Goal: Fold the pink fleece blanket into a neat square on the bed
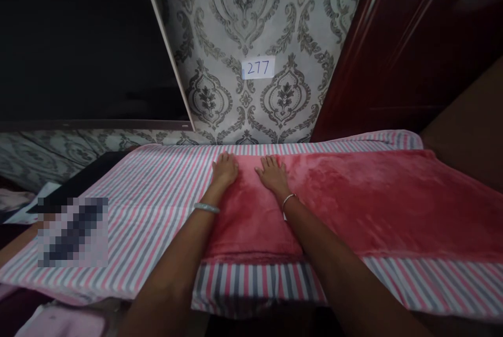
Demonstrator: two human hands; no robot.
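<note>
A red fleece blanket [353, 200] lies spread over a pink, grey and white striped sheet [149, 206] on a raised flat surface. My left hand [225, 169] rests flat at the blanket's left far corner, fingers stretched out toward the wall. My right hand [272, 172] lies flat on the blanket just beside it, fingers spread. Both hands hold nothing. A bracelet sits on each wrist.
A patterned grey wall [243, 17] with a paper tag reading 277 [258, 68] rises behind. A dark screen [78, 38] stands at the left, a dark red cabinet [416, 38] at the right. A blurred patch [73, 232] covers part of the sheet.
</note>
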